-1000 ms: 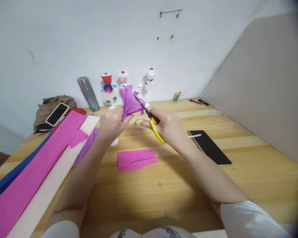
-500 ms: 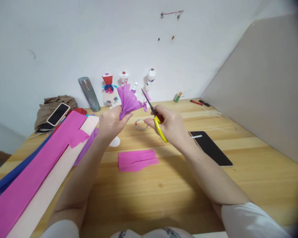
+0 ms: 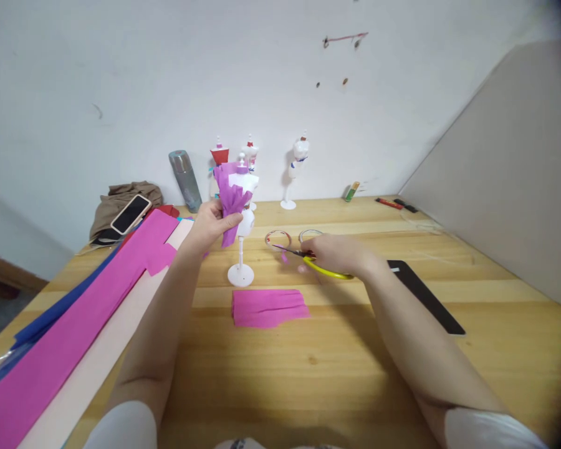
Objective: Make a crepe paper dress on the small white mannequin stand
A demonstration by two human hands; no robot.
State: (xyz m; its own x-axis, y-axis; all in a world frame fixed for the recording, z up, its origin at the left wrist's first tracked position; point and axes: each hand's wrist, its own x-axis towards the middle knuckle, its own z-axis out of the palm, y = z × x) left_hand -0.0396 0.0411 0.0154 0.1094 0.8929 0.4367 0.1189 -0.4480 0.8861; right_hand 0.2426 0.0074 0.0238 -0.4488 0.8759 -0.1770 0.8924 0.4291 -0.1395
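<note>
My left hand (image 3: pixel 215 226) pinches a gathered piece of purple crepe paper (image 3: pixel 234 202), held up against a small white dress-form mannequin (image 3: pixel 245 181) on a round base. The mannequin wears a purple band at its neck. Low over the table, my right hand (image 3: pixel 339 252) is on yellow-handled scissors (image 3: pixel 327 272), their dark blades pointing left; its fingertips are partly hidden. Beside the blades lie a ring-shaped roll of tape (image 3: pixel 278 239) and a second ring (image 3: pixel 311 234). A folded pink crepe paper strip (image 3: pixel 270 308) lies in front of the mannequin.
Long pink crepe paper (image 3: pixel 88 324) and other sheets cover the left side. A phone (image 3: pixel 131 214), cloth (image 3: pixel 121 190) and flask (image 3: pixel 186 181) stand behind them. More mannequins (image 3: pixel 301 149) line the wall. A black tablet-like slab (image 3: pixel 427 299) lies right, a glue stick (image 3: pixel 352 191) at the back.
My left hand has brought the purple paper down to the mannequin, which now shows fully. My right hand has lowered the scissors to the table beside the tape. The view has shifted slightly.
</note>
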